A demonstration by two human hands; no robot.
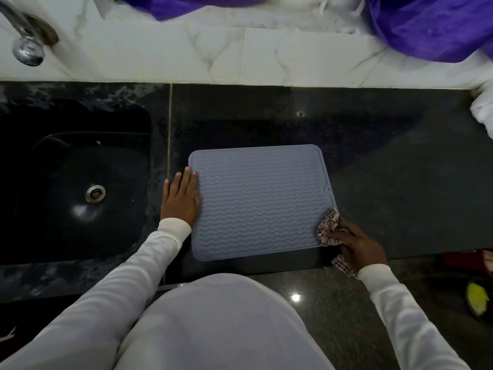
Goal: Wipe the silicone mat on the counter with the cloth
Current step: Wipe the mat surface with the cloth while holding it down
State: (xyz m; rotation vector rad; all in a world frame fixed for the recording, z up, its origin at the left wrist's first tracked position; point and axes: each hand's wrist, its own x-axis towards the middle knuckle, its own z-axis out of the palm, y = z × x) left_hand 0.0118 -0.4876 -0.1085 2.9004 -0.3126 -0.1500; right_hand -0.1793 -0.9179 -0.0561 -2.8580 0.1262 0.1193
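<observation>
- Fingers (337,235) of the right hand (357,245) are clenched around a crumpled patterned cloth (329,227), bunched at the near right corner of the silicone mat (260,201); one tail of the cloth hangs past the counter's front edge beside the wrist.
- Both arms wear white sleeves (133,276).
- On the other side, the left hand (181,198) lies flat with fingers spread and released, palm down along the mat's left edge, partly on the mat and partly on the black granite counter (386,161).
- That grey-blue mat, ribbed with wavy lines, lies flat on the counter near its front edge, slightly skewed, with a small notch midway along its right side.
- To the left sits a black sink (80,182) with a metal drain (95,193).
- Farther back, a chrome faucet (28,41) stands on a white marble ledge (213,54).
- Purple fabric (426,25) drapes at the far top.
</observation>
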